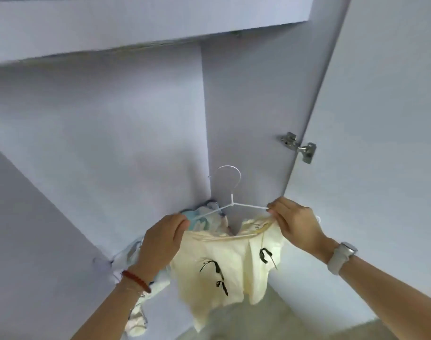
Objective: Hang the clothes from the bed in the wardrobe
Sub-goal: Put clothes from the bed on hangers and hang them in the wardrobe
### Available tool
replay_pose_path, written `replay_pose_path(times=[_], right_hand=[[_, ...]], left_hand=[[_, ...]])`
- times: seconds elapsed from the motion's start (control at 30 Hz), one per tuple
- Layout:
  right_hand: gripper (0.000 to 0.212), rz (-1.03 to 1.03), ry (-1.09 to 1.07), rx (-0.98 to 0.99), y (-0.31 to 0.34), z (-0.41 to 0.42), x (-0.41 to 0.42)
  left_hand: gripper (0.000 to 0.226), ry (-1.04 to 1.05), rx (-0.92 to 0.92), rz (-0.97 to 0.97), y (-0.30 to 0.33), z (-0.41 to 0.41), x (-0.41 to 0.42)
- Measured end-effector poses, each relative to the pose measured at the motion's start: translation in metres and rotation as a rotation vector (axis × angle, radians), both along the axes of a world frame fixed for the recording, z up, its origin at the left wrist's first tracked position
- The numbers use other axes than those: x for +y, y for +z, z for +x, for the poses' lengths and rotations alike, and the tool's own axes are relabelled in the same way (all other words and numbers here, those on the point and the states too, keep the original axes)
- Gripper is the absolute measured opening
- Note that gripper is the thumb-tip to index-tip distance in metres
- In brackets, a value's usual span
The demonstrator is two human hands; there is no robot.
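Inside wardrobe (136, 114), both hands pinching hanger (246, 205) w/ cream garment (224, 266), seemingly.

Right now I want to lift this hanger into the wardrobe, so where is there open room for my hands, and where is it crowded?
Open room: above the white hanger hook, up the wardrobe back panel to the shelf edge. Also right, between the right hand and the door hinge.
Crowded: low left, where a pale blue garment bunches behind the left hand and the cream shirt.

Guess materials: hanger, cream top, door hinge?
White hanger: thin wire, probably coated metal, smooth.
Cream top: soft woven fabric, matte, creased, with black ties.
Hinge: bare metal, silvery and glossy.
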State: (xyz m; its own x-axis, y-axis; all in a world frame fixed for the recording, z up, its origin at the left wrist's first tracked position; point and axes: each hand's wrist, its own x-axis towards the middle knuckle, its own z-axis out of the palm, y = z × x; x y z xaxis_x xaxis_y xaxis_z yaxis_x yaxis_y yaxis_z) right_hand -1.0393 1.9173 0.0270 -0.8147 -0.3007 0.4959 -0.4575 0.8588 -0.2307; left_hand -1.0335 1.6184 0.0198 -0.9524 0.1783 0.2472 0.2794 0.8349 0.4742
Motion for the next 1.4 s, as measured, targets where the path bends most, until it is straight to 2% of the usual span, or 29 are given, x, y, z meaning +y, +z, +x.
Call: replay_pose_path(times=[0.1, 0.13, 0.2, 0.27, 0.4, 0.57, 0.77, 0.87, 1.0, 1.13, 1.2, 1.33, 1.4], right_hand=[[0.02, -0.026, -0.205, -0.011, -0.024, 0.057, 0.042], [0.024, -0.035, -0.277, -0.036, -0.03, 0.077, 0.055], [0.015, -0.049, -0.417, -0.072, -0.039, 0.117, 0.082], [0.005, -0.032, -0.533, -0.102, -0.045, 0.157, 0.109], [0.013, -0.008, -0.752, -0.119, -0.047, 0.227, 0.155], [0.022, -0.063, -1.004, -0.021, -0.037, 0.293, 0.21], [0.023, -0.108, -1.242, 0.091, -0.016, 0.358, 0.3], [0.024, -0.118, -1.346, 0.09, -0.017, 0.394, 0.346], [0.016, -0.1, -1.364, 0.023, -0.022, 0.431, 0.393], [0.019, -0.094, -1.216, -0.109, -0.02, 0.43, 0.424], [0.023, -0.118, -1.157, -0.138, -0.018, 0.417, 0.436], [0.017, -0.375, -1.155, -0.052, -0.019, 0.366, 0.449], [0.016, -0.437, -1.167, -0.019, -0.017, 0.336, 0.456]], left_hand=[[0.016, -0.107, 0.072, 0.055, -0.018, 0.021, 0.051], [0.01, -0.154, 0.054, 0.067, -0.023, 0.028, 0.068], [0.011, -0.262, -0.055, 0.075, -0.031, 0.042, 0.099], [0.011, -0.378, -0.083, 0.087, -0.036, 0.056, 0.13], [0.015, -0.526, -0.149, 0.083, -0.035, 0.081, 0.197], [0.017, -0.662, -0.272, 0.174, -0.037, 0.12, 0.286], [0.019, -0.765, -0.28, 0.245, -0.028, 0.166, 0.415], [0.019, -0.795, -0.192, 0.246, -0.018, 0.187, 0.486], [0.019, -0.782, -0.007, 0.246, -0.007, 0.203, 0.573], [0.021, -0.661, 0.047, 0.16, -0.005, 0.188, 0.63], [0.018, -0.61, 0.066, 0.175, -0.004, 0.173, 0.648], [0.015, -0.519, 0.039, 0.268, -0.003, 0.138, 0.675], [0.016, -0.45, 0.003, 0.304, 0.0, 0.12, 0.689]])
